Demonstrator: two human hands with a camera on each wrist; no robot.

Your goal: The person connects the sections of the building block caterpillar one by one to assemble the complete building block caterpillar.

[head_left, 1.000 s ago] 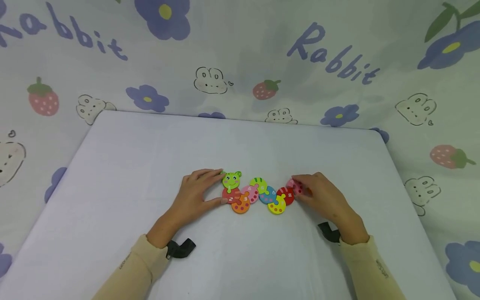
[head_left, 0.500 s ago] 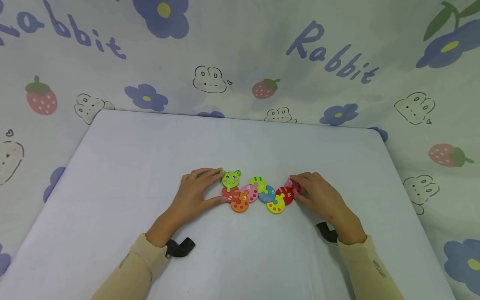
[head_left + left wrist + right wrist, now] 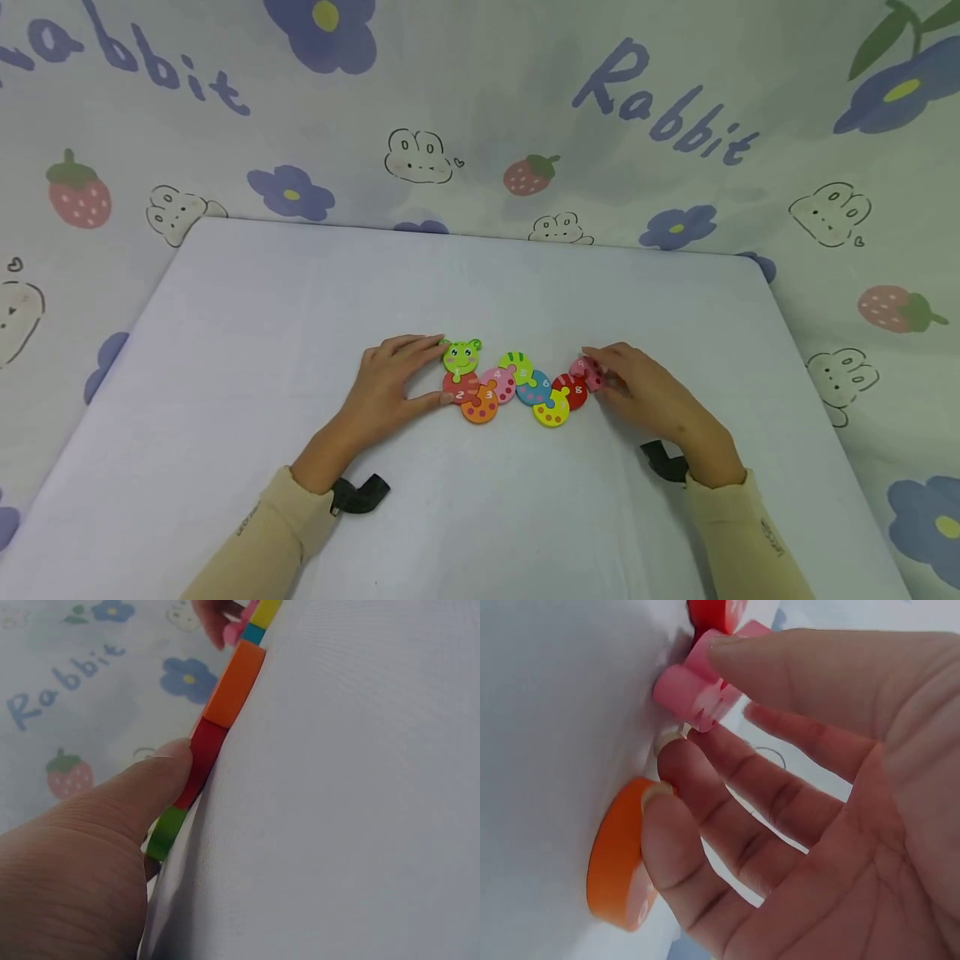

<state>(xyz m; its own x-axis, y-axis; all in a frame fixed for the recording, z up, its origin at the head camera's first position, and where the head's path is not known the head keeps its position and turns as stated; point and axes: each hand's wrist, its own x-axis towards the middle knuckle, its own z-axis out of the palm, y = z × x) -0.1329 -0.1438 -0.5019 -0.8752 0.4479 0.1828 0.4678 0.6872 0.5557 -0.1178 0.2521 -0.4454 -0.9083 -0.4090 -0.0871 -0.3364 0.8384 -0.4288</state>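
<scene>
A caterpillar number puzzle lies on the white table, a smiling green head [image 3: 461, 358] at its left end. My left hand [image 3: 386, 387] holds that end, its thumb against the edge of the red piece [image 3: 201, 765] marked 2 and its index fingertip beside the head. At the right end, my right hand [image 3: 641, 383] pinches a pink piece [image 3: 686, 690] next to the red piece [image 3: 572, 392] marked 8. This pink piece stands tilted against its neighbour. An orange piece [image 3: 615, 862] lies by my right hand's lower fingertips, hidden under the hand in the head view.
Orange [image 3: 480, 407], pink [image 3: 500, 386], green [image 3: 517, 365], blue [image 3: 535, 388] and yellow [image 3: 552, 409] pieces make up the middle of the chain. The white tabletop [image 3: 450, 517] meets a printed cloth [image 3: 480, 108] at its back edge. Black wrist mounts [image 3: 362, 495] stick out by the sleeves.
My right hand has shifted slightly right and changed its hold, so more of the pink piece shows. My left hand and the joined pieces have stayed in place.
</scene>
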